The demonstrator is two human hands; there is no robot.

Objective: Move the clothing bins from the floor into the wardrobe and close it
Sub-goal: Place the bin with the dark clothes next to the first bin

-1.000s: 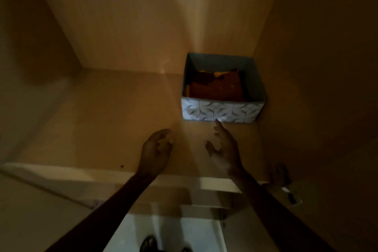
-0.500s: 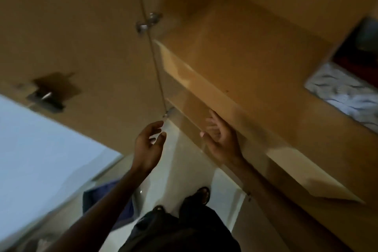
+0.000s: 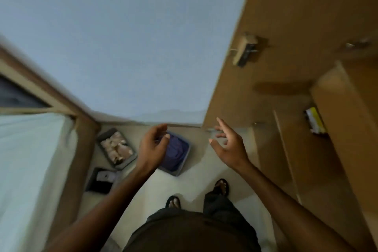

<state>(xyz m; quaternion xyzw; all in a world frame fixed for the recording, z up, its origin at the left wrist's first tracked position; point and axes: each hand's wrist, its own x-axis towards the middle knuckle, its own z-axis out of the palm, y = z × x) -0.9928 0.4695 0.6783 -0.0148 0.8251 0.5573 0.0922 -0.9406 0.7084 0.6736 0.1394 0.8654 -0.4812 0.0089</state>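
Observation:
Three bins stand on the pale floor below me. A bin of blue clothing (image 3: pixel 177 154) lies straight ahead, partly hidden behind my left hand (image 3: pixel 152 148). Left of it is a grey bin of pale pink clothing (image 3: pixel 116 148), and nearer the bed a dark bin with black and white items (image 3: pixel 102 180). My right hand (image 3: pixel 229 146) hovers to the right of the blue bin. Both hands are held in the air with fingers apart and hold nothing. The wooden wardrobe (image 3: pixel 290 96) stands open on the right.
The wardrobe's open door (image 3: pixel 272 16) with a lock plate (image 3: pixel 244 50) juts out at upper right. A bed with a white sheet (image 3: pixel 30 165) and a wooden frame fills the left. A blue-grey wall (image 3: pixel 126 43) lies ahead. My sandalled feet (image 3: pixel 222 186) stand on the floor.
My view has swung left and down, from the wardrobe shelf with the patterned bin to the floor bins. Both hands came away from the shelf and stay empty.

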